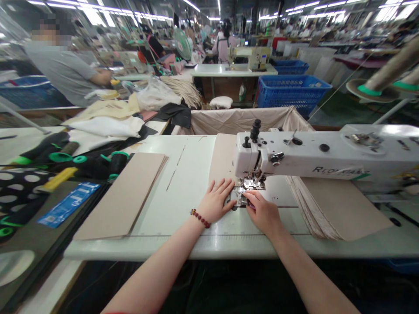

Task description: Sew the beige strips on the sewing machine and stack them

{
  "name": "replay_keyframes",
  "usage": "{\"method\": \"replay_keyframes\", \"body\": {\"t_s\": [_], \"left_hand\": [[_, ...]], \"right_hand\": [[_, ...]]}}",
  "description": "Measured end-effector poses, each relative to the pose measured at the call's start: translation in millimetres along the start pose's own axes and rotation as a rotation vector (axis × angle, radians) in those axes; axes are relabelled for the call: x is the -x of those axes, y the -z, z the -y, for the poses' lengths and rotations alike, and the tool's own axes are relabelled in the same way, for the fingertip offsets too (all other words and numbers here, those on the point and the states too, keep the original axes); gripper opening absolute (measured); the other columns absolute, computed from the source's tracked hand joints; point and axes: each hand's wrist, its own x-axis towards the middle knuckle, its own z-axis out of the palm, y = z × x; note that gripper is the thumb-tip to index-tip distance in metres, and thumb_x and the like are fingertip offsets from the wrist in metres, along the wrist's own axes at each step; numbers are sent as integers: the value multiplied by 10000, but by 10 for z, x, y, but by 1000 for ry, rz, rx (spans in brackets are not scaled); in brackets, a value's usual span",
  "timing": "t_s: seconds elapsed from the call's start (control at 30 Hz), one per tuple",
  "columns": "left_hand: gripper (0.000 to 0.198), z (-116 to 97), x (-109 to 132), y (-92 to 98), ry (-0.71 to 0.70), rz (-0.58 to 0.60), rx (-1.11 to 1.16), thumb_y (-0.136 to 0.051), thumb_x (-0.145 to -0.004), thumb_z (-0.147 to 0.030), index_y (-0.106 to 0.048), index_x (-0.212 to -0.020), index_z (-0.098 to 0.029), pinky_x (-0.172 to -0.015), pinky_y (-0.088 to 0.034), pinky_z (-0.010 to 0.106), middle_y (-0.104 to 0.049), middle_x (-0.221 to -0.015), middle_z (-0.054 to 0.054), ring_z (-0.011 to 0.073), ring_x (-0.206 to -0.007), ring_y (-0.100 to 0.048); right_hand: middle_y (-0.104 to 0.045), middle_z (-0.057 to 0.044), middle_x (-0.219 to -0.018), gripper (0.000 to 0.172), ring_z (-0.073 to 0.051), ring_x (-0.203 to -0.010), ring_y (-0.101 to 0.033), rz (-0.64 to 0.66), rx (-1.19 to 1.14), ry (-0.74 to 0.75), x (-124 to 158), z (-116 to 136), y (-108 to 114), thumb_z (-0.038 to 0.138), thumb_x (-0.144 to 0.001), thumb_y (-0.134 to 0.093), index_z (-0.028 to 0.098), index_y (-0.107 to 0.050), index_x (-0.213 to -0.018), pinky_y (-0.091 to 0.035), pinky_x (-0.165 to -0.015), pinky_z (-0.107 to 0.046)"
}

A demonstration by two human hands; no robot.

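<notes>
My left hand [218, 198] lies palm down beside the needle plate, its fingers stretched out over the near end of a beige panel [223, 152]. A beaded bracelet [200, 218] circles that wrist. Close to the presser foot [250, 183] of the white sewing machine [301, 152], my right hand [262, 209] is closed, thumb and fingers pinched at the metal parts. A small dark purplish bit shows under its fingers, too hidden to name. The beige panel runs back from my left fingertips, partly behind the machine head.
A stack of beige panels [121, 196] lies at the left; another pile [343, 209] sits under the machine arm at the right. Black thread spools [118, 163] and a blue packet [68, 205] lie at far left. Behind are a cloth-lined bin [242, 120], a blue crate [291, 91] and a co-worker [62, 65].
</notes>
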Motion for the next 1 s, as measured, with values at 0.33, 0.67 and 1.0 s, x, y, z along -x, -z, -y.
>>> {"method": "replay_keyframes", "body": {"t_s": [0.33,0.67,1.0], "left_hand": [[655,-4,0,-13,-9,-26,-6,-417,-927,-522,-225,-1491,-250,-1172,-99,470,-271,-1538,46,235,-1431,-185],[666,1,4,-27,4,-31,0,-428,-917,-525,-232,-1490,-245,-1173,-93,467,-270,-1538,53,237,-1431,-185],[652,4,23,-29,15,-45,2,-405,-919,-543,-246,-1484,-259,-1168,-113,458,-287,-1534,37,233,-1422,-213]], "right_hand": [[-563,-3,-1296,372,-185,-974,-631,-8,6,7,0,6,3,219,-874,-510,280,-543,-1240,-522,-755,-289],[-569,-11,-1280,373,-184,-950,-634,-5,25,4,-3,27,28,217,-863,-508,283,-553,-1228,-527,-734,-291],[-567,5,-1278,374,-178,-950,-629,-18,30,4,5,15,-6,211,-874,-499,293,-543,-1235,-515,-736,-280]]}}
